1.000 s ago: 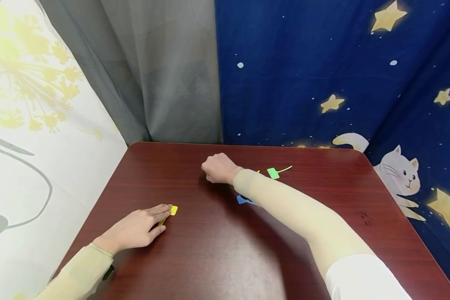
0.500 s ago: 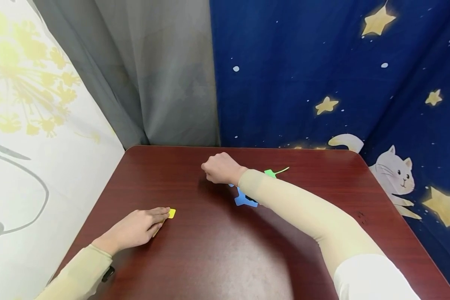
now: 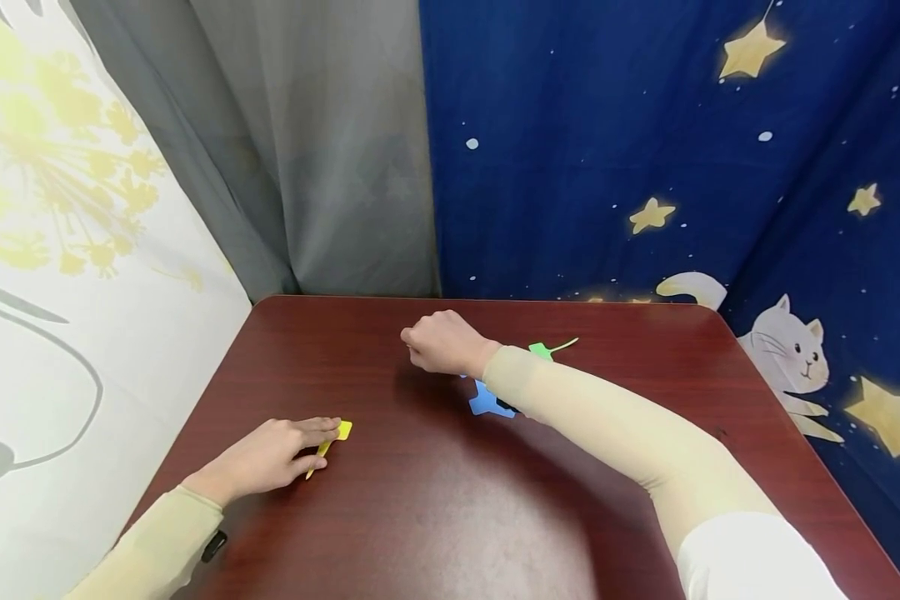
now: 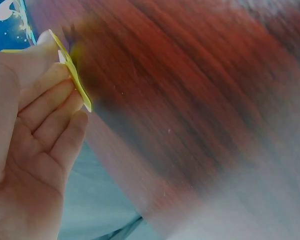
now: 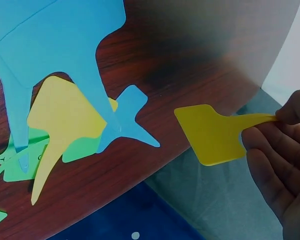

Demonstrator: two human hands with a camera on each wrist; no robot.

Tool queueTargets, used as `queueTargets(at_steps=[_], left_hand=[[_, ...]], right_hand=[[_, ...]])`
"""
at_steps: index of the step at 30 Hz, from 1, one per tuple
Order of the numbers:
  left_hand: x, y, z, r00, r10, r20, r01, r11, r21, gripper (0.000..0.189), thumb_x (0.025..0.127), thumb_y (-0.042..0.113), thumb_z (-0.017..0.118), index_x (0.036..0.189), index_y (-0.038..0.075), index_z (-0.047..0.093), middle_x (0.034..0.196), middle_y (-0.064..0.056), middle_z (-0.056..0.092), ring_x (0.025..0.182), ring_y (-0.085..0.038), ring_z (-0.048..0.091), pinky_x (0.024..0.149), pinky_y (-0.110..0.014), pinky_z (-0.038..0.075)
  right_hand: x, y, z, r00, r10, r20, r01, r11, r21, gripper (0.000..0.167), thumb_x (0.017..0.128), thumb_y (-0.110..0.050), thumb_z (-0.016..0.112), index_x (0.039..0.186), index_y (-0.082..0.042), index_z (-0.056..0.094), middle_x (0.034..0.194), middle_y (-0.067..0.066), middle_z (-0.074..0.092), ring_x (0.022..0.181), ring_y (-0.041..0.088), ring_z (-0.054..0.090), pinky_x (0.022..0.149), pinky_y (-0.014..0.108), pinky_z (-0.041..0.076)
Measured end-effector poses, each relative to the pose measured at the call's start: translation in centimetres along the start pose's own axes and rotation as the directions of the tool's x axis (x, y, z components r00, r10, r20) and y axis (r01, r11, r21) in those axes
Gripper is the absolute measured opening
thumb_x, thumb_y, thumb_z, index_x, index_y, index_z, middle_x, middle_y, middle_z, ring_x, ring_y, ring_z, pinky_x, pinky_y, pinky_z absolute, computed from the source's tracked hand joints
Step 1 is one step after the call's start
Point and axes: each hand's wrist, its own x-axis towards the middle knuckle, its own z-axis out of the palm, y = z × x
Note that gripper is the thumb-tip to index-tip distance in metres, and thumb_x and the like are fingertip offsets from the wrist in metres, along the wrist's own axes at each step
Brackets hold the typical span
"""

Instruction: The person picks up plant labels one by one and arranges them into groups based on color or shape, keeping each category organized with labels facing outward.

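Observation:
Between its thumb and fingers my left hand point(image 3: 266, 457) holds a yellow T-shaped plant label point(image 4: 80, 90), seen nearly edge-on in the left wrist view. At the back middle of the table is my right hand point(image 3: 450, 343), hiding its own fingers from the head view. The right wrist view shows its thumb and forefinger pinching another yellow plant label point(image 5: 212, 135) by the stem, with the broad head pointing away from the hand. Beside that hand lies a loose pile of labels: large blue ones point(image 5: 52, 50), a yellow one point(image 5: 65, 110) and green ones point(image 5: 82, 150).
The dark red wooden table point(image 3: 420, 500) ends at a grey curtain point(image 3: 345, 167) and a blue starry curtain point(image 3: 570, 167). A white patterned cloth point(image 3: 45, 350) borders the left. My right forearm point(image 3: 607, 417) crosses above the pile and covers part of it.
The right forearm has shifted slightly rightward, showing more of the blue labels and covering part of the green one. The label in my left hand has changed angle slightly. Both hands stay nearly in place.

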Motion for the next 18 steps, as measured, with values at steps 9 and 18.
queueTargets(at_steps=[9,18], left_hand=[[-0.2,-0.5,0.2,0.998,-0.015,0.062,0.014,1.000,0.017,0.042,0.093,0.021,0.073,0.132,0.007,0.068,0.142,-0.006,0.059,0.126,-0.021,0.059,0.094,-0.046,0.054],[-0.4,-0.3,-0.2,0.997,-0.023,0.078,0.021,1.000,0.020,0.043,0.094,0.021,0.072,0.134,0.008,0.067,0.144,-0.005,0.057,0.128,-0.021,0.058,0.095,-0.048,0.053]], right_hand=[[-0.7,-0.8,-0.6,0.995,-0.031,-0.098,0.032,0.999,0.011,0.028,0.092,-0.015,0.053,0.066,-0.021,0.047,0.054,-0.007,0.043,0.046,0.010,0.039,0.042,0.025,0.027],[-1.1,-2.8,-0.8,0.987,-0.078,-0.143,0.083,0.996,0.031,0.027,0.093,-0.016,0.055,0.067,-0.022,0.048,0.056,-0.008,0.042,0.047,0.009,0.034,0.041,0.024,0.024]])
